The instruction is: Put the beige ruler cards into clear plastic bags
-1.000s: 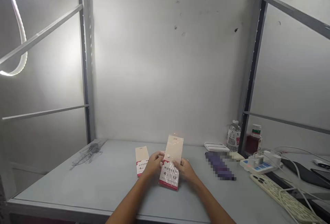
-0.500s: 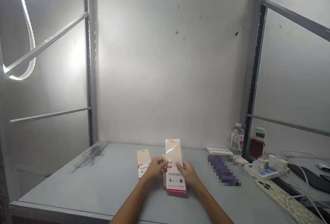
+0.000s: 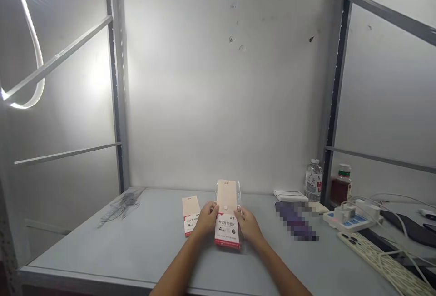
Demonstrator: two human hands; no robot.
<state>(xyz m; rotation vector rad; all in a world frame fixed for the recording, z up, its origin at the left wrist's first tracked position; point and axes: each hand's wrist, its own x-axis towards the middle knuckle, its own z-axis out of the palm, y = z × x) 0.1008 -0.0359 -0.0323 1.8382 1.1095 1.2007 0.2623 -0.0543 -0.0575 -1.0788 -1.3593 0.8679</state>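
Observation:
A ruler-set packet point(image 3: 226, 223), beige above and white and red below with printed lettering, stands between my two hands with its face toward me. Clear plastic film shows along its edges. My left hand point(image 3: 207, 218) grips its left side, thumb on the front. On the right side, my right hand point(image 3: 248, 225) has its thumb and fingers closed on the edge and film. A second, similar ruler-set packet point(image 3: 191, 207) lies on the table just left of my left hand, its lower right part behind that hand and forearm.
On the grey table point(image 3: 112, 250), dark scribble-like marks point(image 3: 122, 205) show at the back left. A pixelated purple item point(image 3: 296, 223), a white flat box point(image 3: 290, 196), a clear bottle point(image 3: 313, 180), a power strip point(image 3: 350, 218) with cables and a patterned phone case point(image 3: 381, 262) are at the right.
The held packet has shifted slightly left and up and is straighter. My left hand has moved from near its front middle to its left edge. The view has shifted slightly.

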